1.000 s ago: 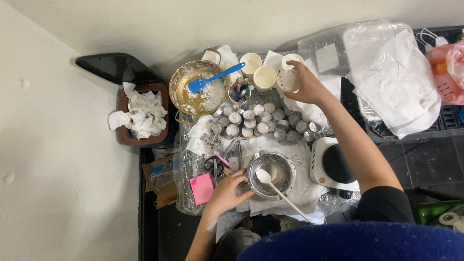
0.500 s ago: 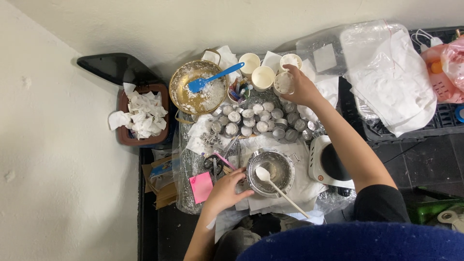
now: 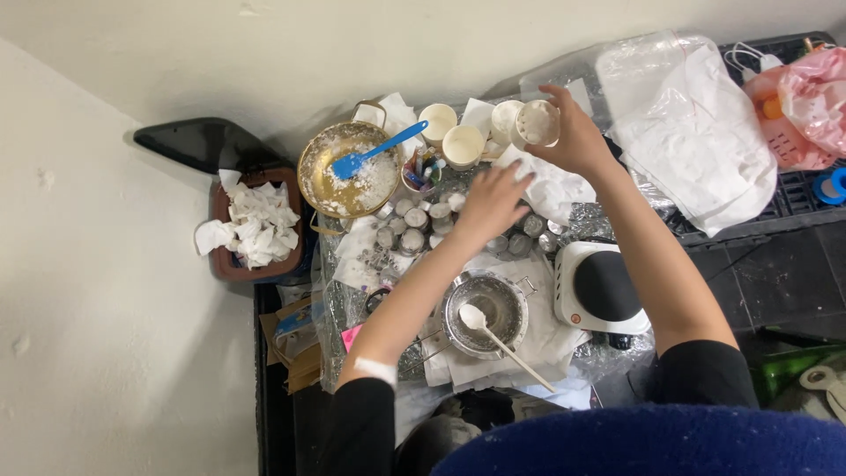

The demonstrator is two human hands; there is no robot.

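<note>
My right hand (image 3: 577,141) grips a small white cup (image 3: 538,122) and holds it tilted, just above the far side of the table. My left hand (image 3: 490,204) is stretched forward with its fingers spread, palm down over a cluster of several small round tins (image 3: 414,220). Nothing is in that hand. Nearer to me stands a small steel pot (image 3: 486,315) with a white spoon (image 3: 502,339) resting in it. Beside the held cup stand two more white cups (image 3: 463,145) in a row.
A brass bowl (image 3: 348,172) with white flakes and a blue spatula (image 3: 374,152) sits at the far left. A white hot plate (image 3: 604,291) is at the right. A brown bin (image 3: 256,225) of crumpled tissues stands left of the table, and plastic bags (image 3: 696,123) lie at the right.
My left hand left the area by the steel pot and reached forward over the small tins. My right hand lifted the white cup slightly and tilted it.
</note>
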